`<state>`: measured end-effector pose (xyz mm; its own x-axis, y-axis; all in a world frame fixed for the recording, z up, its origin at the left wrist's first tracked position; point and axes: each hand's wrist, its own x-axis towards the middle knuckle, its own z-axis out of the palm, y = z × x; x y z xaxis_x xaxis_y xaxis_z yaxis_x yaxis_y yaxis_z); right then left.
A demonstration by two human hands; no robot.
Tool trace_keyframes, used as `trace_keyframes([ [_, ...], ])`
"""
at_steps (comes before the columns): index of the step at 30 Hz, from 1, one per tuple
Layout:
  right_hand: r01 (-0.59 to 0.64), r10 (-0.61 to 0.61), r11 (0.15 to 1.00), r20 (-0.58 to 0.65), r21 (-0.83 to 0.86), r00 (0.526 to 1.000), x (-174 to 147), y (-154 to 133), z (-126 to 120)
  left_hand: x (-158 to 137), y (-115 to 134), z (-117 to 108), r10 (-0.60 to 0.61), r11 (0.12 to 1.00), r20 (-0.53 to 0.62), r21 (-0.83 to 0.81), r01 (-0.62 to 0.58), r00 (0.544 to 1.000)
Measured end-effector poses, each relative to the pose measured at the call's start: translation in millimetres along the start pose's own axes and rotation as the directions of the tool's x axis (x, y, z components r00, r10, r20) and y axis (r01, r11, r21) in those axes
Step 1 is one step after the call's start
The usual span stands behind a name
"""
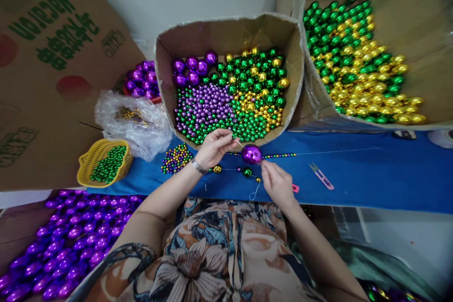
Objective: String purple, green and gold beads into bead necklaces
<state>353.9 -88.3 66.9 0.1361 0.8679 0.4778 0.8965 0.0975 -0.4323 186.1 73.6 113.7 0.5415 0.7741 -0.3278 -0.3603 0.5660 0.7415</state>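
A large shiny purple bead (251, 155) is held up above the blue cloth. My left hand (216, 147) pinches a thin needle (240, 144) whose end meets the bead's upper left side. My right hand (278, 183) is closed, thumb and fingertips at the bead's lower right edge. Behind the bead lies a strand of small coloured beads (279, 155) with a thread running right. Below it, a thread carries a green bead (247, 172) and a gold bead (217, 169). A pink tool (295, 188) lies beside my right hand, partly hidden.
Ahead stands a cardboard box (166, 47) of mixed beads, with another bead box (432, 71) at right. Pink-handled thread snips (321, 177) rest on the blue cloth (371, 174). Leftward are a yellow basket (83, 170), a plastic bag (152, 134) and loose small beads (176, 158).
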Motion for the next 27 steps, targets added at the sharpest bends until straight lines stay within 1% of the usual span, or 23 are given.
trace_keyframes([
  [3,0.018,-0.019,1.0,-0.008,-0.022,1.0,0,1,-1,-1,-1,1,0.05,0.998,0.009,0.041,-0.05,0.999],
  [6,0.044,-0.045,0.993,-0.011,-0.113,0.999,-2,2,-2,-2,-3,0,0.134,0.982,0.009,0.132,-0.134,0.991],
  [7,0.052,-0.055,0.986,-0.015,-0.159,0.998,-2,2,-3,-2,-4,0,0.184,0.965,0.008,0.19,-0.182,0.983],
  [9,0.063,-0.069,0.971,-0.018,-0.231,0.997,-2,3,-2,-4,-7,0,0.29,0.903,0.027,0.323,-0.283,0.957],
  [10,0.061,-0.067,0.97,-0.016,-0.235,0.998,-3,3,-1,-4,-10,1,0.327,0.871,0.049,0.373,-0.321,0.944],
  [11,0.051,-0.055,0.976,-0.016,-0.214,0.998,-3,4,0,-5,-14,3,0.339,0.852,0.073,0.399,-0.34,0.938],
  [12,0.03,-0.034,0.984,-0.02,-0.174,0.999,-3,5,2,-5,-18,5,0.328,0.852,0.096,0.401,-0.338,0.94],
  [15,-0.065,0.064,0.996,-0.025,-0.054,0.998,-8,11,9,-6,-32,10,0.241,0.893,0.116,0.362,-0.267,0.963],
  [17,-0.102,0.102,0.994,0.017,-0.029,0.995,-16,18,12,-7,-41,12,0.216,0.886,0.126,0.392,-0.249,0.968],
  [19,-0.096,0.1,0.994,0.1,-0.042,0.99,-25,25,13,-9,-48,12,0.238,0.826,0.182,0.479,-0.297,0.954],
  [21,-0.091,0.105,0.992,0.178,-0.085,0.978,-33,31,11,-11,-53,10,0.261,0.737,0.262,0.568,-0.367,0.929],
  [22,-0.102,0.121,0.989,0.194,-0.107,0.973,-35,33,9,-12,-54,9,0.267,0.694,0.292,0.602,-0.394,0.918],
  [24,-0.151,0.169,0.981,0.165,-0.121,0.972,-33,34,3,-13,-52,10,0.277,0.635,0.332,0.641,-0.431,0.902],
  [26,-0.191,0.196,0.979,0.096,-0.066,0.976,-26,30,0,-15,-46,15,0.292,0.607,0.374,0.639,-0.473,0.88],
  [27,-0.191,0.192,0.981,0.072,-0.026,0.979,-21,27,-1,-16,-42,19,0.299,0.604,0.398,0.624,-0.495,0.867],
])
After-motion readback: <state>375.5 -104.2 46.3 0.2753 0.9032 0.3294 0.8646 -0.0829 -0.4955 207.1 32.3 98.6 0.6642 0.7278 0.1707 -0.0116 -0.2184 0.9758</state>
